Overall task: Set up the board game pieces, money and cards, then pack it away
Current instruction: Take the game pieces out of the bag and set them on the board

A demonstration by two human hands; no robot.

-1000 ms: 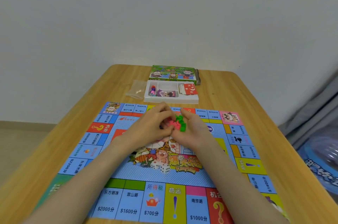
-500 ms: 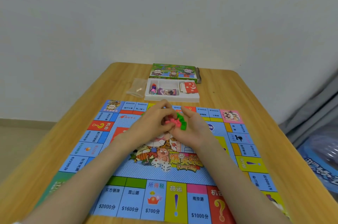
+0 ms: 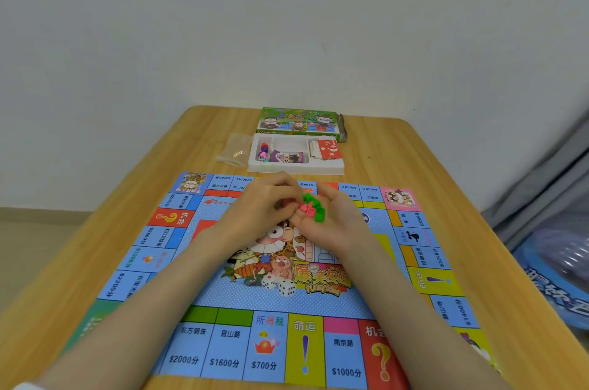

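Over the far half of the game board [image 3: 223, 294], right hand [image 3: 338, 224] is cupping a pile of green and pink plastic pieces [image 3: 314, 209], fingers curled round them; left hand [image 3: 264, 208] is pinching into the same pile with curled fingertips. White tray [image 3: 296, 169] with red cards [image 3: 330, 149] is sitting near the desk's [image 3: 478, 262] far edge, box lid [image 3: 298, 121] behind it, clear bag [image 3: 234, 150] just left.

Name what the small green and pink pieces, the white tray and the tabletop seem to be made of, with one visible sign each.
The pieces: likely moulded plastic, bright solid colours; the white tray: probably thin formed plastic, smooth, moulded compartments; the tabletop: wood or wood-look laminate, grain lines, low sheen.
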